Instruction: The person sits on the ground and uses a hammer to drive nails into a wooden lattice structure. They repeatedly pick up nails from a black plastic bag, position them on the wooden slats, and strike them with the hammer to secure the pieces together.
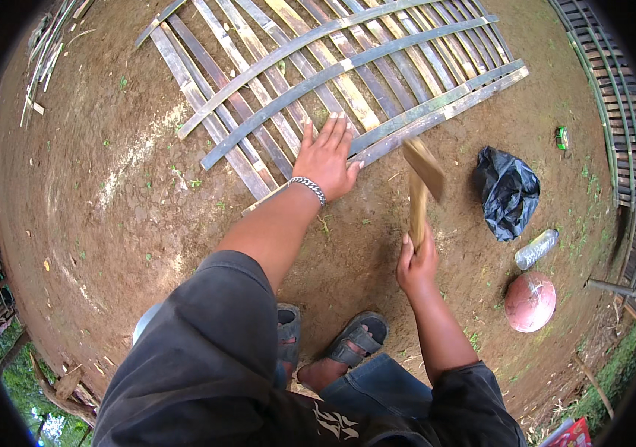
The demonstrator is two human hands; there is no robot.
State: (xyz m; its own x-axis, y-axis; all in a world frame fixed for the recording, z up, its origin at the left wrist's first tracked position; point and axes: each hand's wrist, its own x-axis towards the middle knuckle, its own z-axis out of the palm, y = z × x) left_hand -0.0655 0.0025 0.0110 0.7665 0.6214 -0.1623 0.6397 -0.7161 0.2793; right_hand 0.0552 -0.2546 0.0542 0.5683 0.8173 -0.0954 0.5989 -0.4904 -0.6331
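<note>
Right hand point(418, 262) gripping wooden-handled tool point(417, 190), long axis pointing forward

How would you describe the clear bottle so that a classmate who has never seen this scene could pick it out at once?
Start at the big slatted frame at the top, then move down and right to the crumpled black bag. The bottle lies between that bag and a pink dome-shaped object. Unlike both, it is see-through and long.
</note>
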